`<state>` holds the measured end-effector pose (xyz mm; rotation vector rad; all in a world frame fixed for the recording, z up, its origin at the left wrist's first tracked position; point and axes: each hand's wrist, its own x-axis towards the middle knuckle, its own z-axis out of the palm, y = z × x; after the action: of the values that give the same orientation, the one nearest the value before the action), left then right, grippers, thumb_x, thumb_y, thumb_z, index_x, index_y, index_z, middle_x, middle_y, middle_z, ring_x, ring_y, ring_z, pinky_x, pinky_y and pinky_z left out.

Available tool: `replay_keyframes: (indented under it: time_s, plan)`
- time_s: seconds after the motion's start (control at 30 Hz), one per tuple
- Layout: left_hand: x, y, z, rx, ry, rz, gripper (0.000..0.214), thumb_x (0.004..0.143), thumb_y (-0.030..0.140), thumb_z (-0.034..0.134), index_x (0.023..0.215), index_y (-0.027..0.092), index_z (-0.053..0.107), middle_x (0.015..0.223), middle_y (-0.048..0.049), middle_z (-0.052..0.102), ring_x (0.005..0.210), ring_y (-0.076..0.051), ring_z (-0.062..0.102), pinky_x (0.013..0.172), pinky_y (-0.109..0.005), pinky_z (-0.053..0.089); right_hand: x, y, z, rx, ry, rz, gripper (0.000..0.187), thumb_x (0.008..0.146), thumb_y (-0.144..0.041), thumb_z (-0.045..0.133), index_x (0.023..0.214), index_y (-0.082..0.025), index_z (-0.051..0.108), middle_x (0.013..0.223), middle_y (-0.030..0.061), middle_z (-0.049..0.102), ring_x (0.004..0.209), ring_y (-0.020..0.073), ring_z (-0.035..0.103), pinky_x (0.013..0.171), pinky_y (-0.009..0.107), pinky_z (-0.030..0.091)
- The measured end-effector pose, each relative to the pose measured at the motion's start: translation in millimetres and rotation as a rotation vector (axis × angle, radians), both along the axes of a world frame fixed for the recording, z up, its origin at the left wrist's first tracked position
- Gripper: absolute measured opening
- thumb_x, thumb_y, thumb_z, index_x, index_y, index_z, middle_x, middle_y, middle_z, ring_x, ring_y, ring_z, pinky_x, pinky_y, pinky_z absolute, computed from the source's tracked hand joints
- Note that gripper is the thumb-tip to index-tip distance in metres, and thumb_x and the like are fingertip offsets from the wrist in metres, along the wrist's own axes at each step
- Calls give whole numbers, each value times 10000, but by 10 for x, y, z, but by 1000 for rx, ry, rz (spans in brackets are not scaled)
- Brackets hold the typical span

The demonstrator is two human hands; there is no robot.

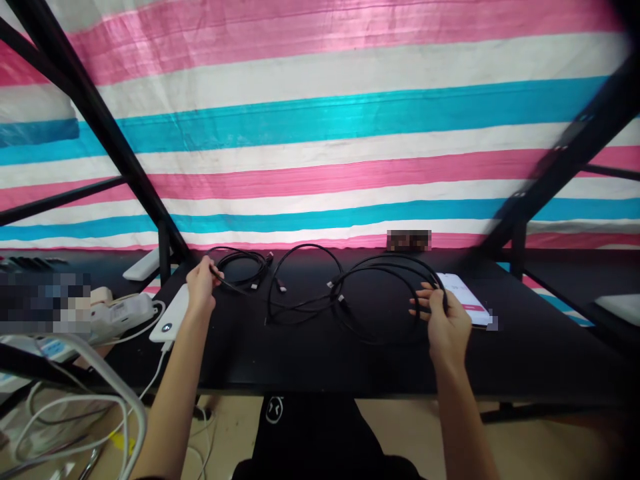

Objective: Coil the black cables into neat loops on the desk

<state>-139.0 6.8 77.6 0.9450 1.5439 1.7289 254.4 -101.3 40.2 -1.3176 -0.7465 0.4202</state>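
Observation:
Several black cables lie looped on a black table [320, 360]. My left hand [203, 288] is closed around the end of a small coiled black cable [245, 267] at the table's back left. My right hand [443, 320] grips the right side of a large black cable loop [380, 293] that rests on the table. A third black cable [295, 280] curves between the two, its plugs lying loose.
A white power bank [170, 320] with a white lead sits beside my left hand. A phone [467, 300] lies right of my right hand. White power strips and cords [120, 313] crowd the left. Black frame bars [100, 120] slant before a striped tarp [320, 133].

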Motion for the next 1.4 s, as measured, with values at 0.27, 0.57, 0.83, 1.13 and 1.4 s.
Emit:
replay_keyframes:
  time_s: [0.27, 0.57, 0.83, 1.13, 1.4]
  plan:
    - [-266, 74, 199, 236, -27, 294, 240, 850, 347, 281, 645, 223, 256, 501, 85, 277, 409, -57, 348, 448, -197, 365, 284, 94, -67, -122, -96, -86, 499, 776, -578, 490, 954, -130, 620, 729, 21, 559, 501, 90, 539, 360, 174, 439]
    - [-442, 159, 244, 217, 114, 335, 284, 928, 290, 140, 668, 223, 233, 494, 87, 254, 372, -57, 318, 414, -199, 331, 511, 346, -34, -74, -43, -38, 499, 749, -605, 502, 881, -142, 630, 684, 2, 534, 453, 69, 511, 322, 151, 415]
    - [-110, -10, -18, 6, 451, 19, 138, 785, 311, 496, 784, 174, 477, 565, 22, 525, 506, -153, 561, 527, -277, 448, 300, 788, -64, -436, -448, 317, 393, 880, -411, 354, 1075, -154, 579, 806, 66, 637, 566, 133, 626, 487, 255, 521]
    - [728, -571, -166, 192, 1179, -444, 268, 833, 336, 499, 1073, 225, 541, 1060, -68, 597, 1000, -229, 551, 854, -374, 413, -213, 720, -200, -261, -1139, 308, 419, 770, -323, 585, 1164, -181, 568, 1139, 150, 553, 1046, 305, 517, 870, 429, 405]
    - [1195, -672, -656, -70, 1207, -660, 347, 793, 364, 542, 1101, 204, 531, 904, -51, 606, 864, -216, 570, 755, -333, 425, -852, 416, -485, -281, -1197, 665, 217, 804, -297, 574, 1003, -214, 595, 917, 62, 642, 866, 219, 585, 753, 326, 417]
